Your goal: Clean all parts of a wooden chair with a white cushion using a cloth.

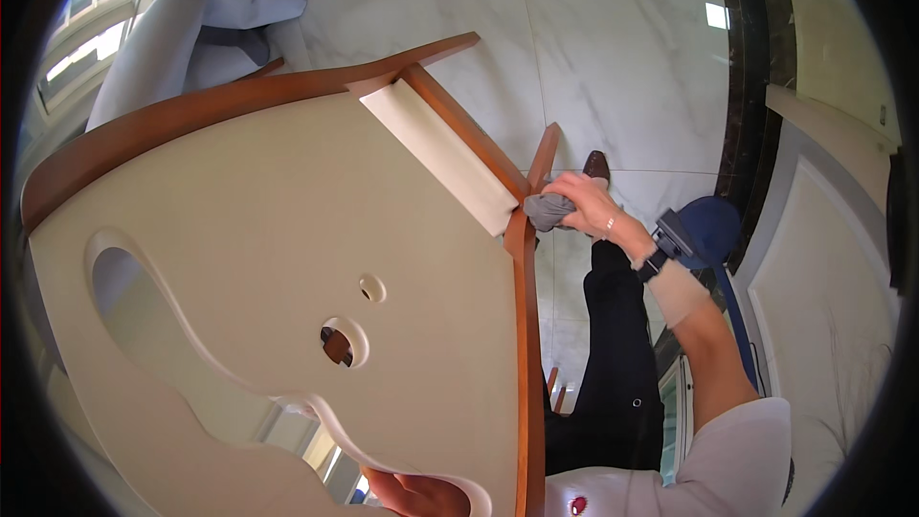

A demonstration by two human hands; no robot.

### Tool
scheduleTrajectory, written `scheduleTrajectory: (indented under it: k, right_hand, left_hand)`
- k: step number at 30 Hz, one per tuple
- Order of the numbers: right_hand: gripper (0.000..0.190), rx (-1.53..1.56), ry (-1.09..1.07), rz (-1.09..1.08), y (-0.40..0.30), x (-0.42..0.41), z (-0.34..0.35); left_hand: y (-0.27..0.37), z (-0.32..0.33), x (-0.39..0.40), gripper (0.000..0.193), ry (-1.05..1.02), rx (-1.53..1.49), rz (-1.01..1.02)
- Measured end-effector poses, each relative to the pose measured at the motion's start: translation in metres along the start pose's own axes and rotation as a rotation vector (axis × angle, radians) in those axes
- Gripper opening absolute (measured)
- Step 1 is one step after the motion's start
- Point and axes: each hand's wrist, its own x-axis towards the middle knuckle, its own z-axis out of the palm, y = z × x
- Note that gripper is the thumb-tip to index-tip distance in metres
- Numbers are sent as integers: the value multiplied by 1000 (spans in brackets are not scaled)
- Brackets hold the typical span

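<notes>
My right hand (592, 205) holds a bunched grey cloth (549, 212) against the corner of a wood-framed piece of furniture. The cloth touches the brown wood where a rail (467, 133), a short leg (547, 151) and the long side edge (526, 345) meet. A broad cream panel (251, 179) fills the frame, with a long wavy cut-out and two round holes. Part of my left hand (416, 495) shows through the cut-out at the bottom; the panel hides the rest, so its grip is unclear. A cream strip (441, 158) lies along the rail.
The floor is marble-look tile (617, 50) with a dark border (750, 29). Grey padded material (158, 64) lies by the window at the upper left. A blue round object (711, 230) stands behind my right wrist. A white panel (818, 287) is at the right.
</notes>
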Motion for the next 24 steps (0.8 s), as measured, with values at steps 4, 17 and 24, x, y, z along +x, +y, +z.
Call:
scheduleTrajectory:
  k: [4,17,24]
  right_hand:
    - [48,227,250,61,-14,-55,-2]
    - [53,374,-210,-5,-107,-167,30]
    - [25,721,-31,613,-40,-151,17]
  left_hand:
    - [-13,27,-13,54,-99,-156,-99]
    - [-3,294,-77,54,-1218,-2229,-1627]
    - [40,267,-34,50,-1386,-1736,-1032]
